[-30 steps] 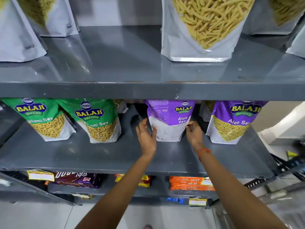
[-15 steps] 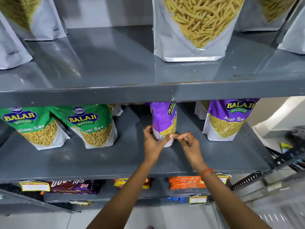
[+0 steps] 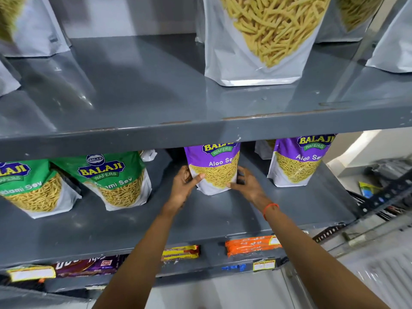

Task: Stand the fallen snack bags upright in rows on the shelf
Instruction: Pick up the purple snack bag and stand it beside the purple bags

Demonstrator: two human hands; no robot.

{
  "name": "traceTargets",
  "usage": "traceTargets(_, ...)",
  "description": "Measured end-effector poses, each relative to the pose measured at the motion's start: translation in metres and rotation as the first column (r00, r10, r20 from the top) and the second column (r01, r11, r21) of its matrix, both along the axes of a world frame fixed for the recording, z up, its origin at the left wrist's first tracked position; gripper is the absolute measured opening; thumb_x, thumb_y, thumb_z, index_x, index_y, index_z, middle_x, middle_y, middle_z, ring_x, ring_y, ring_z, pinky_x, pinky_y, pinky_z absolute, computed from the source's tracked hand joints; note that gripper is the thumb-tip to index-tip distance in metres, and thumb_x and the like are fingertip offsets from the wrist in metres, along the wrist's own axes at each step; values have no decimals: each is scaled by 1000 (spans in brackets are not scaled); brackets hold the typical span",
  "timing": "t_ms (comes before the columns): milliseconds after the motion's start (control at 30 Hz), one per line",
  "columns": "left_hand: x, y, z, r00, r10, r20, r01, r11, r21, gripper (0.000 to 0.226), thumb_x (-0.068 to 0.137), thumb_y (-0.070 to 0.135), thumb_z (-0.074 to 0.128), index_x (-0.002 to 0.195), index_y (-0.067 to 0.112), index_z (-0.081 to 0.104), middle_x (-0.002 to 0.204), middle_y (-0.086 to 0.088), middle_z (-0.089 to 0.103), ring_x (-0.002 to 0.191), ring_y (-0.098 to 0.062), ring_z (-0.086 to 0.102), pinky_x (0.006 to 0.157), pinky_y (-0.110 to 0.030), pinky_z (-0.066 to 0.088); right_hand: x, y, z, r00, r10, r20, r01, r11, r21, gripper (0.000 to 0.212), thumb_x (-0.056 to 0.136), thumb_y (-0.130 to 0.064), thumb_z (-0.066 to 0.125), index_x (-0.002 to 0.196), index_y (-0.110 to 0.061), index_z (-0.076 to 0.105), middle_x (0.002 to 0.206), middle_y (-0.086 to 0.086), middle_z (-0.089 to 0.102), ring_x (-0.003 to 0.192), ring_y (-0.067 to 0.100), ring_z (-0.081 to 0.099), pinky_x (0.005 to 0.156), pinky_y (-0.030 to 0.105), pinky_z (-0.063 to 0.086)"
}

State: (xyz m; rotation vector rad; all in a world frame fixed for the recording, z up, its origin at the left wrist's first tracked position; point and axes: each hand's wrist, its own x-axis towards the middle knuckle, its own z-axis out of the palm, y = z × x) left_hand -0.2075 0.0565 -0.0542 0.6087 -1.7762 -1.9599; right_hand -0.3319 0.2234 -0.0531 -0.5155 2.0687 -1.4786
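Purple Aloo Sev bag (image 3: 213,169): upright, front facing you, mid-depth on the grey middle shelf (image 3: 89,228); clear window shows fine yellow sev. Your left hand (image 3: 181,189) and right hand (image 3: 247,185) clasp its lower sides, thumbs on the front. Second purple bag (image 3: 298,161) stands to the right; two green bags (image 3: 113,179) stand to the left, holding thicker sev.
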Motion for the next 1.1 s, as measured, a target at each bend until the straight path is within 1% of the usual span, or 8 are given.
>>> traceTargets(100,4,7,3,1000,-3,11,4,999,-34,41,75,18,72,112,19,54,111,9,69,105,-4,62,98,-36,42,5,3,-3,999,8,-31,-6,999,50,62,70,-3,73,125,-6,44,129,23,54,111,37,59,99,50,48)
traceTargets(200,11,29,9,984,160,82,-133,955,-263,91,75,44,66,145,22,13,157,-2,19,144,-13,19,117,-35,21,17,8,7,953,-46,-299,77,993,93,65,75,-16,68,132,-4,39,137,18,45,121,26,48,109,42,37)
traceTargets(367,16,93,21,942,335,-28,-228,575,-786,88,85,55,40,142,12,-11,151,0,-11,137,7,-24,114,-14,-13,28,32,25,714,-258,-651,218,965,-143,44,85,-15,52,127,-5,42,133,16,48,125,23,40,108,15,26)
traceTargets(533,-28,163,15,994,106,-9,-72,606,-792,83,87,57,30,144,4,1,153,-7,1,140,1,-14,117,-19,-3,4,87,10,671,-472,-572,372,881,-291,30,83,-10,41,112,-9,47,109,21,51,105,31,49,92,47,45)
traceTargets(667,-80,194,16,992,0,124,74,800,-595,82,88,33,54,144,3,3,156,-8,-3,145,-15,-1,117,-27,4,-52,133,-7,693,-588,-418,592,795,-137,55,71,-11,48,122,9,44,123,34,48,117,44,42,100,39,26)
traceTargets(800,-124,189,12,963,-67,260,161,919,-361,87,81,16,67,144,2,8,156,-14,14,145,-25,15,111,-23,14,-100,159,-10,912,-346,-220,361,932,28,89,72,-13,59,144,-3,7,152,24,20,139,38,25,117,46,24)
traceTargets(1000,-141,179,-8,937,-136,322,225,940,-255,63,77,15,70,129,1,37,132,-21,53,120,-32,53,103,-44,42,-120,170,-4,976,-94,-197,92,996,-18,82,71,-15,60,142,-9,19,147,15,36,134,31,38,112,55,32)
traceTargets(1100,-129,194,-5,950,-26,312,132,938,-322,53,80,14,69,124,2,42,121,-21,62,109,-34,60,95,-44,49,-108,183,10,988,-70,-137,66,997,-33,78,70,-16,57,139,-5,24,138,12,43,122,25,46,99,36,45)
